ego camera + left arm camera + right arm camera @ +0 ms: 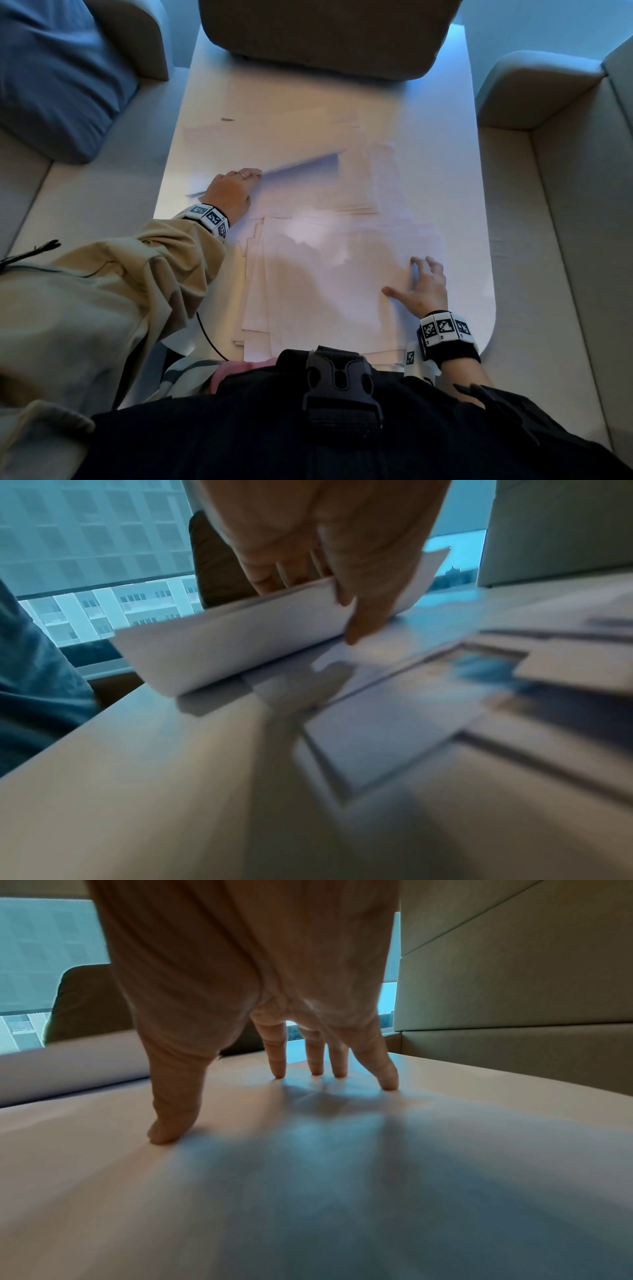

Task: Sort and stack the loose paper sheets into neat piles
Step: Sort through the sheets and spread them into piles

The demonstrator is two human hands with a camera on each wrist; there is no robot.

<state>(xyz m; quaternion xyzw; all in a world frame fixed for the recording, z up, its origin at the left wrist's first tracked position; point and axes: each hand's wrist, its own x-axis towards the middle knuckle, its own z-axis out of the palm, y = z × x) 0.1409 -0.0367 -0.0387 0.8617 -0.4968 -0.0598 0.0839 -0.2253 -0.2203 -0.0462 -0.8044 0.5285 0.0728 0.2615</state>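
White paper sheets cover a long white table (472,192). A rough pile (329,291) lies at the near end, and looser overlapping sheets (308,137) spread further away. My left hand (229,192) pinches a lifted, blurred sheet (301,166) at the table's left side; in the left wrist view the thumb and fingers (359,610) clamp that sheet (222,647) by its edge. My right hand (419,286) rests spread on the near pile's right part, with straight fingertips (387,1080) pressing the paper (308,1177) flat.
Beige sofa seats flank the table, with a blue cushion (58,75) at the far left and an armrest (534,92) at the right. A grey-brown chair back (329,34) stands at the table's far end. A black buckle strap (339,387) hangs at my chest.
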